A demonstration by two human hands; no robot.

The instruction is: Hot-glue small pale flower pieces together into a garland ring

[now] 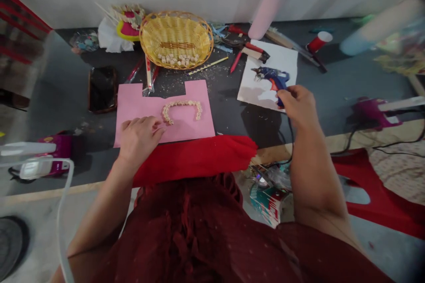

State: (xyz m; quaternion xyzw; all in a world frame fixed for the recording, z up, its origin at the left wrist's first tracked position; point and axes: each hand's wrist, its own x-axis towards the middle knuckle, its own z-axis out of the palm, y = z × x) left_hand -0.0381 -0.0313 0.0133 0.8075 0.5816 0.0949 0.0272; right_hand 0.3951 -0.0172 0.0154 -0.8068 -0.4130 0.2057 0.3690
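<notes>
And it's the right hand (299,105) with the firm hold here, thumb and fingers closed around the handle of the blue glue gun (274,75), its nozzle pointing left above the white paper (249,85); whether the gun rests on that paper, I can't tell. Across to the left hand (141,138), over the left part of the pink sheet (195,126): fingers bent, thumb and forefinger tips close together, right beside the near-left end of the curved row of pale pieces (181,103). Is anything pinched there? Too small to call. That row arches across the sheet, its open side facing the person, with the wicker basket (175,28) beyond and more pale bits (177,59) inside it.
</notes>
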